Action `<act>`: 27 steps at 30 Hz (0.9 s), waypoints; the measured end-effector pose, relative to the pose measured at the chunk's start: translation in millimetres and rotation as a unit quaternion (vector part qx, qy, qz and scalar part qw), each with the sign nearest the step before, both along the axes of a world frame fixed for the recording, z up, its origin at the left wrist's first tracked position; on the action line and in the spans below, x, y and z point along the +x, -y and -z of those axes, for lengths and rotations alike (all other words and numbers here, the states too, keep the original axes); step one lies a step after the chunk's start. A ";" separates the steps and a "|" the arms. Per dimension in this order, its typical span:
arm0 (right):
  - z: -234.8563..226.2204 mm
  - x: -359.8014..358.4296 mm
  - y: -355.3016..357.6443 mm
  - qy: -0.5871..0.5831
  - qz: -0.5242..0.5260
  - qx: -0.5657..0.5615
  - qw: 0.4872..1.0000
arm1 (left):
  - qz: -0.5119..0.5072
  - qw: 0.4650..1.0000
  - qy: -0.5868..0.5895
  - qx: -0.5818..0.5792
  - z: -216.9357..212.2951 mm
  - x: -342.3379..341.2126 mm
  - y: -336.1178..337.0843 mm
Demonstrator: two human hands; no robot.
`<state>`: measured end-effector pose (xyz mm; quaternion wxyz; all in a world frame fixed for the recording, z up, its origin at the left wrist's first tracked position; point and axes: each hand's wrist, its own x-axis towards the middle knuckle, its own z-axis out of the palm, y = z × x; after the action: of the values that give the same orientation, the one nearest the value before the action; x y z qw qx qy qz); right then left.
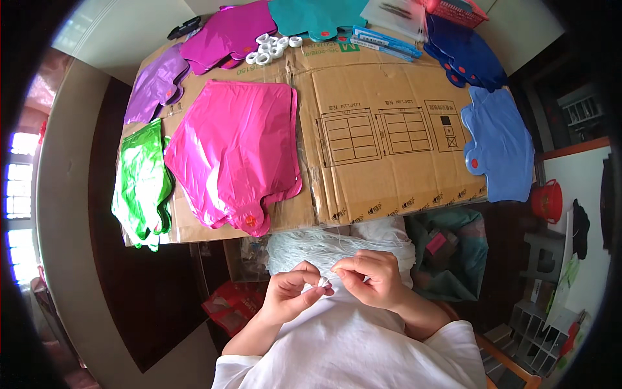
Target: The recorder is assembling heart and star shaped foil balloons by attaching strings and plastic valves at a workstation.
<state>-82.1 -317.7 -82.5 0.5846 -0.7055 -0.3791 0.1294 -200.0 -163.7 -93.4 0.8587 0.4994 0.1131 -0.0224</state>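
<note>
My left hand (pixel 290 295) and my right hand (pixel 370 277) meet in my lap, just below the near edge of the cardboard sheet (pixel 382 175). Both pinch a small white piece between the fingertips, joined to a bundle of thin white strings (pixel 324 247) that lies across my lap. Closest on the cardboard is a stack of flat pink foil balloons (pixel 236 146), its neck with a red valve pointing toward me.
Flat foil balloons ring the cardboard: green (pixel 141 185) at left, purple (pixel 154 85), magenta (pixel 230 32), teal (pixel 314 16), dark blue (pixel 466 55) and light blue (pixel 499 146) at right. Several white rings (pixel 271 47) lie at the back. A red bucket (pixel 547 201) and an open bag (pixel 447 249) sit to my right.
</note>
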 end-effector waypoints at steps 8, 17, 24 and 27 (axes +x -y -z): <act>21.1 -15.6 -5.9 0.064 -0.024 -0.028 0.997 | -0.062 0.994 -0.019 -0.089 6.4 0.0 4.4; 3.5 -26.9 1.1 0.260 0.001 -0.034 0.965 | -0.107 0.956 0.007 0.275 14.8 -1.5 5.3; 7.0 -4.3 -3.0 0.187 0.005 0.016 0.982 | -0.028 0.959 0.026 0.280 -1.2 1.5 1.4; 8.4 -4.5 -4.9 0.148 -0.005 0.021 0.989 | -0.031 0.987 0.007 0.158 -0.8 0.1 2.1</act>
<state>-86.5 -312.8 -90.9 0.5362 -0.7025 -0.4675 0.0186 -199.9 -165.8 -92.5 0.7699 0.6254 0.1248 0.0255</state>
